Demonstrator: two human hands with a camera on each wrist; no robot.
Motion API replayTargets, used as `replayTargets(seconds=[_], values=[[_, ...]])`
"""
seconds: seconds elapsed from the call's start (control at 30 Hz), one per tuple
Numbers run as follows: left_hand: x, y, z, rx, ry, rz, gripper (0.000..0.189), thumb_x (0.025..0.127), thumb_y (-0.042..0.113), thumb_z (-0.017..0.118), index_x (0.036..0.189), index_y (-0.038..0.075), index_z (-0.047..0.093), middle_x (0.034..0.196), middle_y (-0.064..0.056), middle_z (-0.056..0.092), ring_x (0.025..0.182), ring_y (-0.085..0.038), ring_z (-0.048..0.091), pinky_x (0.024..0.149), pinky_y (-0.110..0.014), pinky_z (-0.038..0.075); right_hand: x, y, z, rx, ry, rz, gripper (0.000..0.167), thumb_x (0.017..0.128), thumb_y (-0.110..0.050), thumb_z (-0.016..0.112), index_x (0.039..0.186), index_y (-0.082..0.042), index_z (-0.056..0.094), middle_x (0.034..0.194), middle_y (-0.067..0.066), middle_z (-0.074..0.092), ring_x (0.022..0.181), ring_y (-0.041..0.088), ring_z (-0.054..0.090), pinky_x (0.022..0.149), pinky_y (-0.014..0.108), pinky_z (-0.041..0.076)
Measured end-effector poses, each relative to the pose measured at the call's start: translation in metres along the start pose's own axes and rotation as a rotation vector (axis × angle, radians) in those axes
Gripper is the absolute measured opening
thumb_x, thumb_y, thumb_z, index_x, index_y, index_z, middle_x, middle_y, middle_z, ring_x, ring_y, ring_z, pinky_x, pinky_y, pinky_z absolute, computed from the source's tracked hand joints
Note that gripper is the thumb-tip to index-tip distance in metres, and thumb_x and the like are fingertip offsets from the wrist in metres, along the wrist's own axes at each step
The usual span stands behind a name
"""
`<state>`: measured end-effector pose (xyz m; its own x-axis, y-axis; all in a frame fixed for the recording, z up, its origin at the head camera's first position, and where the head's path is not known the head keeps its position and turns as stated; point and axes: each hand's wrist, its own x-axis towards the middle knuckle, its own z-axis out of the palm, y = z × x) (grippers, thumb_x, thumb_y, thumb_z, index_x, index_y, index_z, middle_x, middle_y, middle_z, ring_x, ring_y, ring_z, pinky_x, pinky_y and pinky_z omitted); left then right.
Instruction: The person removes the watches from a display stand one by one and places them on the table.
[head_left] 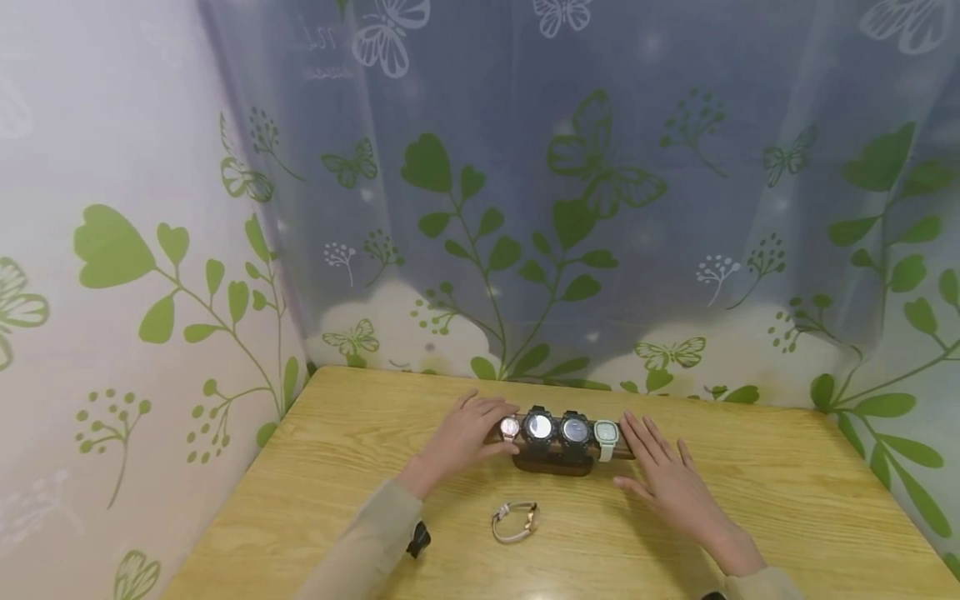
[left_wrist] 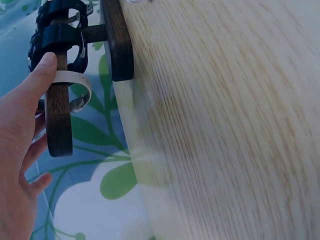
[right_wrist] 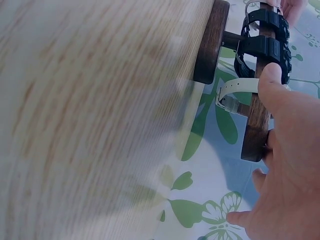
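A dark wooden watch stand point(head_left: 553, 465) stands on the table with several watches strapped round its bar. From the left these are a small pale-strapped watch point(head_left: 510, 428), two chunky black watches point(head_left: 575, 429) and a mint-green square watch point(head_left: 606, 433). My left hand point(head_left: 467, 433) holds the bar's left end, thumb point(left_wrist: 44, 70) in front and fingers behind. At the right end my right hand point(head_left: 667, 479) touches the bar with nearly straight fingers, its thumb apart below it in the head view. A loose pale-strapped watch point(head_left: 516, 523) with a gold-coloured case lies nearer me.
The light wooden table point(head_left: 300, 500) ends at the back against a curtain point(head_left: 480, 208) printed with green leaves and butterflies. Similar printed cloth point(head_left: 112, 333) hangs along the left side. A black band point(head_left: 420, 540) shows at my left wrist.
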<state>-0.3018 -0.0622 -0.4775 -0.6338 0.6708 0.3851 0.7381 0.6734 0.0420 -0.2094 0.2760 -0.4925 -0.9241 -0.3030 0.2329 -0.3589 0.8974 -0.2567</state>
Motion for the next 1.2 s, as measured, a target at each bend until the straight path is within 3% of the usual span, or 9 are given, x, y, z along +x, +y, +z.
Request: replayTargets(seconds=[0.33, 0.83, 1.2], values=[[-0.007, -0.010, 0.000, -0.027, 0.045, 0.003, 0.067, 0.082, 0.051, 0.078, 0.136, 0.013, 0.062, 0.133, -0.005, 0.067, 0.125, -0.023, 0.061, 0.120, -0.052, 0.031, 0.000, -0.002, -0.002, 0.009, -0.007, 0.003, 0.091, 0.097, -0.041, 0.066, 0.165, -0.019, 0.009, 0.171, 0.004, 0.006, 0.155, 0.037, 0.011, 0.114, 0.078, 0.011], [-0.023, -0.026, -0.009, 0.002, 0.090, 0.012, 0.064, 0.083, 0.048, 0.079, 0.134, 0.012, 0.064, 0.130, -0.005, 0.068, 0.122, -0.024, 0.063, 0.119, -0.053, 0.033, -0.001, -0.003, -0.002, 0.027, -0.005, 0.002, 0.091, 0.098, -0.040, 0.066, 0.165, -0.019, 0.008, 0.171, 0.003, 0.006, 0.156, 0.035, 0.008, 0.114, 0.078, 0.010], [-0.040, -0.035, -0.013, 0.025, 0.207, 0.019, 0.058, 0.079, 0.043, 0.085, 0.126, 0.013, 0.069, 0.120, -0.003, 0.073, 0.113, -0.022, 0.067, 0.115, -0.050, 0.040, 0.000, -0.003, -0.002, 0.019, -0.012, 0.009, 0.091, 0.098, -0.041, 0.065, 0.165, -0.019, 0.008, 0.171, 0.004, 0.006, 0.156, 0.035, 0.008, 0.114, 0.078, 0.010]])
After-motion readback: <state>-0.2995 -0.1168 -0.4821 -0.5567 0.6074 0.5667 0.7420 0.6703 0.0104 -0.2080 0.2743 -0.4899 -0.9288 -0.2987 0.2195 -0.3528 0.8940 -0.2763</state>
